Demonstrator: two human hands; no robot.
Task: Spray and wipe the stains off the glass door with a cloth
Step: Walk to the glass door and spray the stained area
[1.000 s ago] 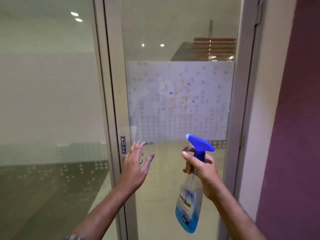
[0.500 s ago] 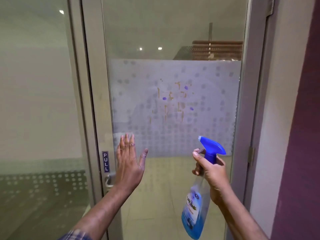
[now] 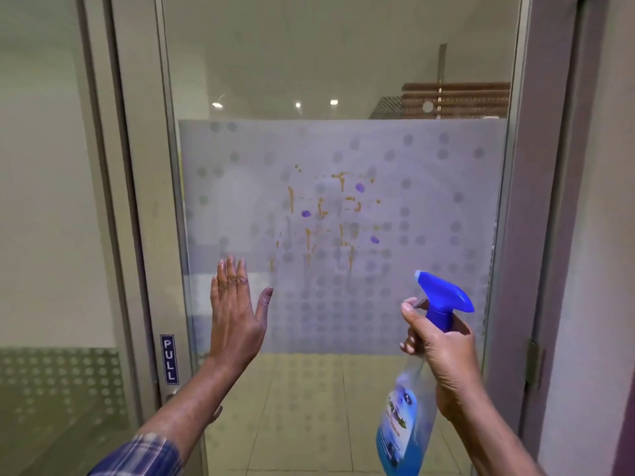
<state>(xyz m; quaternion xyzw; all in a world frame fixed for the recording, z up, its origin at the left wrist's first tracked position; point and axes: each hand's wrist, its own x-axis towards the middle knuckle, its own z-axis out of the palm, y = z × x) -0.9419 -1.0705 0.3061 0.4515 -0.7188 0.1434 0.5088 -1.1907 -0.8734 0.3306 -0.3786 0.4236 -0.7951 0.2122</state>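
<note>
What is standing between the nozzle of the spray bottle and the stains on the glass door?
Nothing visible. The right hand holds the spray bottle with its nozzle aimed up-left toward the stains on the glass door. The open left hand is lower and left of them, outside that path.

Left hand (image 3: 237,324) raised, flat (fingers (image 3: 231,273) together); right hand (image 3: 443,359) gripping, forefinger extended.

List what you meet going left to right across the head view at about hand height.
PULL sign → left hand, open and flat → orange and purple stains on the frosted glass, slightly higher → right hand gripping the spray bottle → door hinge.
</note>
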